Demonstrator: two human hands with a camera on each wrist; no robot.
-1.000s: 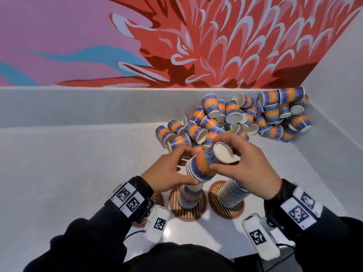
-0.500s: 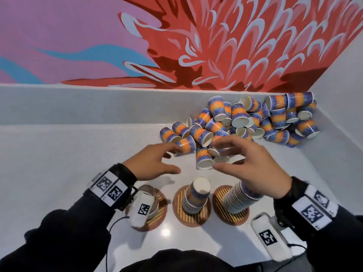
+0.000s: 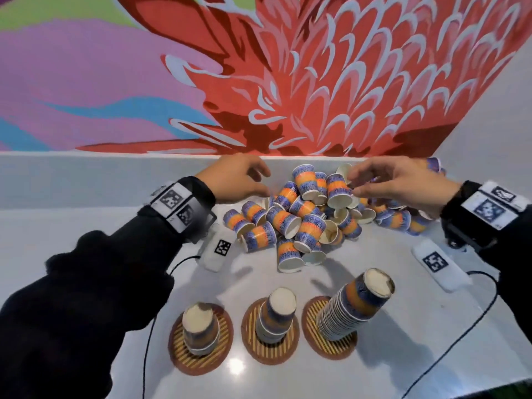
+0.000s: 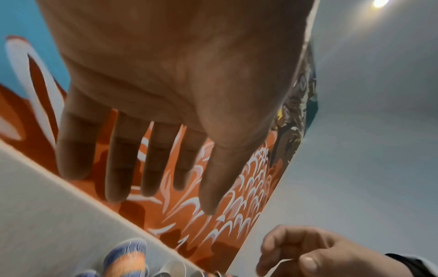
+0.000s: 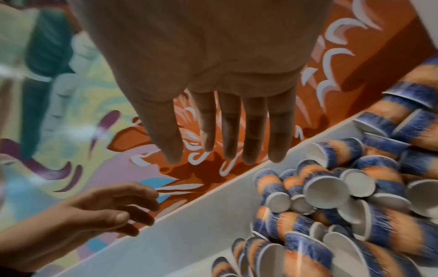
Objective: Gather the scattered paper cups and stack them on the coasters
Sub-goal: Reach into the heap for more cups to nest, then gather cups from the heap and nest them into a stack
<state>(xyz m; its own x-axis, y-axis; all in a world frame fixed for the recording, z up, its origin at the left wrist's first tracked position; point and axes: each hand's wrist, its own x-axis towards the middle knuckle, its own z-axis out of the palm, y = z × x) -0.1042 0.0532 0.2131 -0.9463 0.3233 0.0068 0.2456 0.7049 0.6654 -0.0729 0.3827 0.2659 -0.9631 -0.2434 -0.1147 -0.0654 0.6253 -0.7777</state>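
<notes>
Now both my hands hover empty over the heap of paper cups (image 3: 302,220) by the back wall — left hand (image 3: 236,180) spread, right hand (image 3: 400,182) loosely curled. They look light and crushable — I'd pinch gently near the rim. Three stacks wait on the coasters (image 3: 201,361).

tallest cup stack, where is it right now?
Head view: the tallest cup stack stands on the right-hand coaster of three, nearest the camera, leaning right. The middle stack is its left neighbour; the loose cup pile lies behind.
</notes>
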